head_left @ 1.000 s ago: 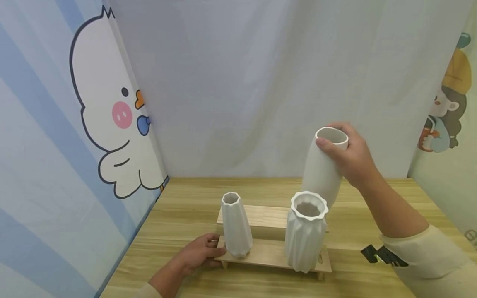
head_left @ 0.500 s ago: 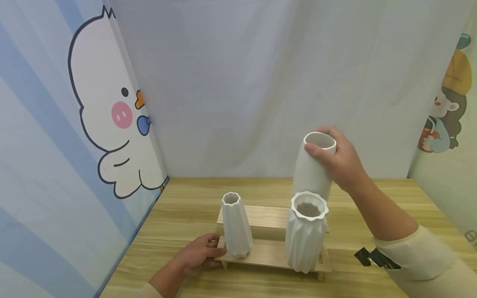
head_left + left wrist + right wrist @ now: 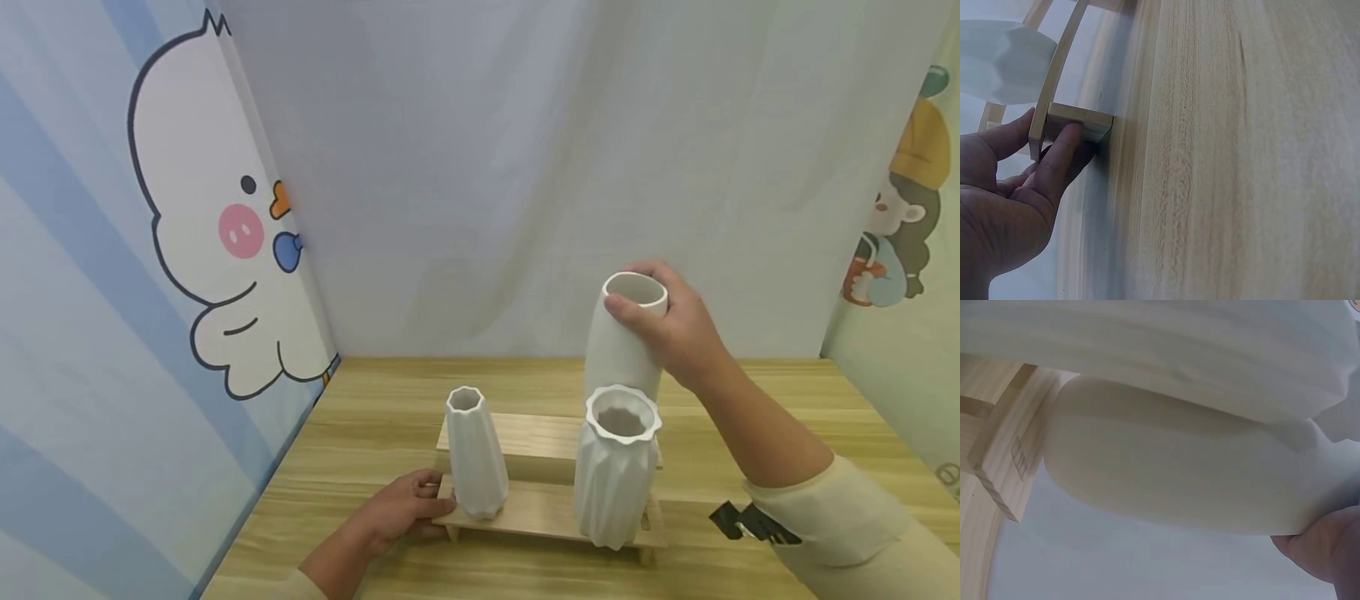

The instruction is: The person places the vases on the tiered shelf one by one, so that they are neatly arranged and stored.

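Observation:
My right hand grips a tall smooth white vase at its rim, thumb on the near side. The vase is upright over the rear board of a wooden stand. In the right wrist view its rounded base is at the board, but I cannot tell if it bears weight there. My left hand pinches the left end of the stand's front board, thumb above and fingers beneath in the left wrist view. On that board stand a slim faceted white vase at left and a wider pleated white vase at right, partly hiding the smooth one.
The stand is on a wood-grain table. A grey-white cloth hangs behind, with a cartoon-printed wall on the left and another printed wall on the right. A dark strap is at the right sleeve.
My right hand has brought the smooth vase left and slightly down, and its lean has straightened. My left hand, the stand and the other two vases have stayed in place.

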The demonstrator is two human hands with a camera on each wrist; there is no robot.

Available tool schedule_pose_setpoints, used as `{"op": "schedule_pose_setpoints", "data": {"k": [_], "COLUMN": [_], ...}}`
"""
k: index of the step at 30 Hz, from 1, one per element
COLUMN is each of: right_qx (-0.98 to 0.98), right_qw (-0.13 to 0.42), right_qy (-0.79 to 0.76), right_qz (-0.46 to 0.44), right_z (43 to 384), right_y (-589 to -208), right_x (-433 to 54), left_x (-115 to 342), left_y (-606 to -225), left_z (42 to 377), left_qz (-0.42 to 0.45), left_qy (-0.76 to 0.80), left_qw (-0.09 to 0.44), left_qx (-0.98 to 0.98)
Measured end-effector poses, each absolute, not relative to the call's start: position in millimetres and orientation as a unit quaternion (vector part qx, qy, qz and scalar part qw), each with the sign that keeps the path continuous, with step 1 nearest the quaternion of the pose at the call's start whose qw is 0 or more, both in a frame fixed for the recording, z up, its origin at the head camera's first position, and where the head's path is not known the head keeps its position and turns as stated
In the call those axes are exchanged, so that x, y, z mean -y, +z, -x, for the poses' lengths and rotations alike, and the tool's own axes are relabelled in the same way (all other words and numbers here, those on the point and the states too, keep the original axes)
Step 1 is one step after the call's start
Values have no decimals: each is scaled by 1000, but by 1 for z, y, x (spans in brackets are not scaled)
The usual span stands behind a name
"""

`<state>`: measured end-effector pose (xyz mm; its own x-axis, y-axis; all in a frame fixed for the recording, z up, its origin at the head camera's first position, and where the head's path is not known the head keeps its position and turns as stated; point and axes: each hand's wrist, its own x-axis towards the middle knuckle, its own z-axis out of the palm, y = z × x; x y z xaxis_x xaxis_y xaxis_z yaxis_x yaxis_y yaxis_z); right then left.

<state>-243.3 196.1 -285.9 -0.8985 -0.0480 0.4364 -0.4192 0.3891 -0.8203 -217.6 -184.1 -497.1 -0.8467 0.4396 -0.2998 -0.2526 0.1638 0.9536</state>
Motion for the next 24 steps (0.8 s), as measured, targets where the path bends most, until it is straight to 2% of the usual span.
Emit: {"op": "schedule_pose_setpoints", "data": {"k": [24], "right_qx": [818], "right_qw": [168], "right_qy": [529], "right_qz": [-150], "right_z": [249], "right_y": [-292], "right_x": [-193], "left_x": [186], "left_y": [-492], "left_z": [216], "left_qz": [-72], "left_qy": [641], "left_qw": [276], "left_qx": [-712]}}
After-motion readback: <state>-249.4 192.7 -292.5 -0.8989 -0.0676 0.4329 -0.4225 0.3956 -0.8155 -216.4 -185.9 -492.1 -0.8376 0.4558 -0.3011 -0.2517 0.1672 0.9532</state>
